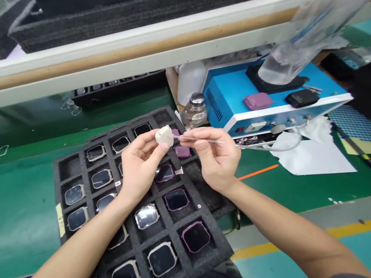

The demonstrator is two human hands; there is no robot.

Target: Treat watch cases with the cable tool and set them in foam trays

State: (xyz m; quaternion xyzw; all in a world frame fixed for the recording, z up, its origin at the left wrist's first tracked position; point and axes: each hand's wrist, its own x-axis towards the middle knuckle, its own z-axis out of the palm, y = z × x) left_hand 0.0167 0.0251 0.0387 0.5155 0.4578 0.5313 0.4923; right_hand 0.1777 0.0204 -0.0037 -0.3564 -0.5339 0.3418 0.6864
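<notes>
- Head view: a green bench (15,199) carried a black foam tray (221,241), which projected past the bench's front edge. Framed screens (162,258) lay in its pockets; purple-framed units (196,237) occupied pockets along its right edge.
- The left hand (140,165) was above the tray's middle, closed on a small cream case (164,136), pinched between thumb and fingers. The case was raised over the tray's far half, toward its right edge.
- The right hand (218,155), just beyond the tray's right edge, gripped a thin clear tube (207,140) between thumb and fingers. The tube's end pointed left to the near side of the case; contact could not be confirmed.
- Step in hand (judgement): the tube end appeared to be in the course of being applied to the case.
- Next move (judgement): it called for a steady left pinch, with fine alignment of the tube end by the right fingers.
- An orange stick (259,172) lay right of the right hand, toward the bench's front edge.
- A blue box (230,87) stood toward the bench's rear, bearing a purple case (257,101) and a black case (302,98).
- White paper (315,160) lay in front of the box.
</notes>
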